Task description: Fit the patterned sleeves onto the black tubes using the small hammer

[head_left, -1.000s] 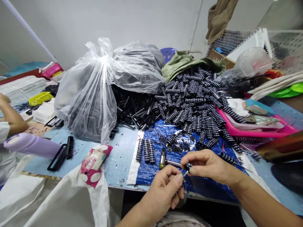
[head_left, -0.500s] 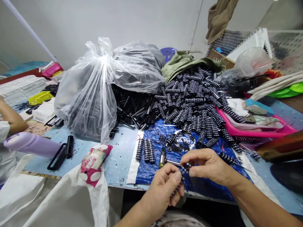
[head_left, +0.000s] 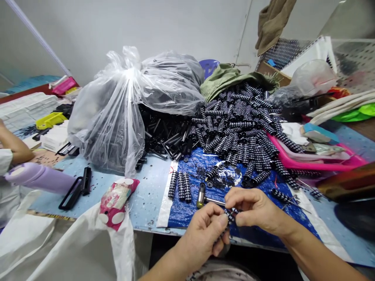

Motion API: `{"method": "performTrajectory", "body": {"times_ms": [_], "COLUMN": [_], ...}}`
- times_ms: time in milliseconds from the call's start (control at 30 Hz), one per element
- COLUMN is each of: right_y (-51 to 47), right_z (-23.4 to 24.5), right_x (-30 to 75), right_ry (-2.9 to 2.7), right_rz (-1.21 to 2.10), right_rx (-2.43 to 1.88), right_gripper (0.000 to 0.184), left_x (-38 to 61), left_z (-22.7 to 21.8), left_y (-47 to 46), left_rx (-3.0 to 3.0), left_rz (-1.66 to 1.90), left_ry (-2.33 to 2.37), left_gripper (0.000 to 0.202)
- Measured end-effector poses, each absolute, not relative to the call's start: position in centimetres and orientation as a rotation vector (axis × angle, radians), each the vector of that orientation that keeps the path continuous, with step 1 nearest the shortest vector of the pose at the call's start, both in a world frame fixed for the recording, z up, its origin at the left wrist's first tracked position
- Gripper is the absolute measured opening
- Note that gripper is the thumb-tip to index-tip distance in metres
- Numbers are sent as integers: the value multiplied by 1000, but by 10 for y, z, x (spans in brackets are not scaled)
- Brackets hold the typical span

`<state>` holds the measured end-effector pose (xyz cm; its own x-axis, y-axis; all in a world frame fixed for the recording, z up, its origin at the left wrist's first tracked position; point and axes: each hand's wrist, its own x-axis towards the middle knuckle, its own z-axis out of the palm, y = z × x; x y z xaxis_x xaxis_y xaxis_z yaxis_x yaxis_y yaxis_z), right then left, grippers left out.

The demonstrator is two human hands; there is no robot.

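My left hand (head_left: 205,232) and my right hand (head_left: 253,208) meet at the table's near edge, both pinched on one black studded roller (head_left: 230,217) held between them. Just beyond my fingers a small hammer (head_left: 205,198) lies on the blue tarp (head_left: 187,210). Three finished studded rollers (head_left: 179,186) lie side by side to its left. A big heap of studded rollers (head_left: 243,125) rises behind, with a pile of plain black tubes (head_left: 165,134) to its left.
A large clear plastic bag (head_left: 123,109) full of dark parts stands at centre left. A pink tray (head_left: 313,162) sits right, a purple bottle (head_left: 38,177) and black clip (head_left: 74,191) left. Another person's arm (head_left: 11,144) shows at the far left edge.
My hands have drawn closer together. The roller has slid further onto the piece in my left hand, and my right hand has dropped slightly.
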<state>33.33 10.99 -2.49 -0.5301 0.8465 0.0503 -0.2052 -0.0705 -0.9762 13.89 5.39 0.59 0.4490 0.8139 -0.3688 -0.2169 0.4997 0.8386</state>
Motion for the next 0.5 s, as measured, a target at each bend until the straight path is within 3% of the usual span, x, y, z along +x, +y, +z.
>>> {"method": "performTrajectory", "body": {"times_ms": [367,500], "right_y": [110,111], "right_z": [-26,-16], "right_x": [331,326], "right_ry": [-1406,-1603], "right_rz": [1717,1568], "right_rx": [-704,-769], "right_gripper": [28,24], "left_x": [139,143], "left_z": [5,-5], "left_y": [52,50], "left_rx": [812,751], "left_rz": [702,773], "left_ry": [924,916], "left_gripper": [56,54]}}
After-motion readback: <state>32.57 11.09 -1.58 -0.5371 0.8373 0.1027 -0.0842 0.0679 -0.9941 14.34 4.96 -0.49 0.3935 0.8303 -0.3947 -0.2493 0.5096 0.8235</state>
